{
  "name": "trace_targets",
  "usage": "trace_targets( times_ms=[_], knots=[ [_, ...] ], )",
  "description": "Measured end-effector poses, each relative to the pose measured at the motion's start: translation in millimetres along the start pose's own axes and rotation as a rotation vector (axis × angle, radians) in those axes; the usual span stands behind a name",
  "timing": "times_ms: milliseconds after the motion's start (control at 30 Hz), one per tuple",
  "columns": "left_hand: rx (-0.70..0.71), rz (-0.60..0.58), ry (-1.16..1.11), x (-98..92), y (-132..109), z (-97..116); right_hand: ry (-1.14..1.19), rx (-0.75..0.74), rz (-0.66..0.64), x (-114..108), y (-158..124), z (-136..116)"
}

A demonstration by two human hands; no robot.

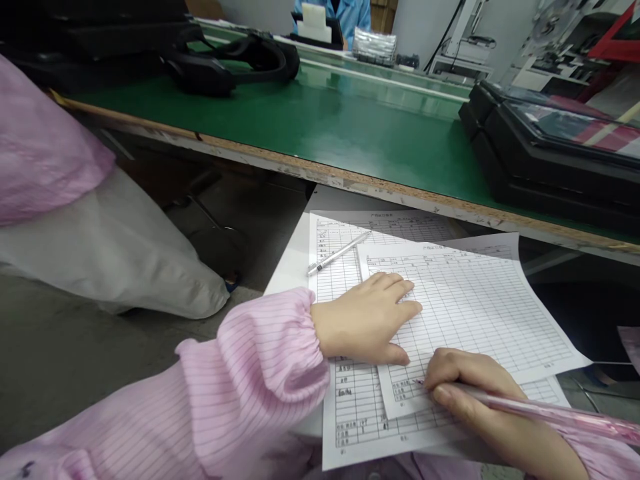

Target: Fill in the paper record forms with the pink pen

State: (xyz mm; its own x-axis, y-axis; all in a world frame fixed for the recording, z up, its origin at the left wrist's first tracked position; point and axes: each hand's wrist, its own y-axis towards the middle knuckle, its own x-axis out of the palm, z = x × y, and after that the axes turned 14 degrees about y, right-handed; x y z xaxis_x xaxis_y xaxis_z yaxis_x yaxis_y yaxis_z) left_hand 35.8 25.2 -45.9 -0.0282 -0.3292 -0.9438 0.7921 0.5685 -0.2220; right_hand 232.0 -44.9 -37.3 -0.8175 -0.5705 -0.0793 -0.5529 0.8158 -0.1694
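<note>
- The pink pen (525, 408) is in the right hand (480, 393). The fingers are closed around it, and its tip touches the top sheet (475, 313) just in front of the fingertips, at the lower left corner of this sheet.
- The left hand (367, 320) lies flat on the same sheet, fingers stretched and close together (it holds nothing), just beyond the right fingers.
- The top sheet is a printed form with a grid. It lies tilted on a lower sheet (360, 400), which shows under both hands.
- A silver pen (339, 253) lies on the lower sheet, a little beyond the left fingers, not touching them.
- Farther beyond the fingers is the green bench (350, 127), with black trays (550, 167) to the right and a black headset (235, 63) to the left.
- A co-worker's pink sleeve (40, 147) is well apart to the left.
</note>
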Motion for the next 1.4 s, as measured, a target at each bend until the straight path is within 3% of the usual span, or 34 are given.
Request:
trace_targets(
  times_ms=[867,1400],
  knots=[
    [0.012,-0.002,-0.026,0.6,-0.4,-0.5,0.011,-0.035,-0.014,-0.1,0.2,1.1],
    [0.009,-0.009,-0.035,0.2,0.0,-0.1,0.033,0.025,-0.020,-0.2,-2.1,2.6]
  ],
)
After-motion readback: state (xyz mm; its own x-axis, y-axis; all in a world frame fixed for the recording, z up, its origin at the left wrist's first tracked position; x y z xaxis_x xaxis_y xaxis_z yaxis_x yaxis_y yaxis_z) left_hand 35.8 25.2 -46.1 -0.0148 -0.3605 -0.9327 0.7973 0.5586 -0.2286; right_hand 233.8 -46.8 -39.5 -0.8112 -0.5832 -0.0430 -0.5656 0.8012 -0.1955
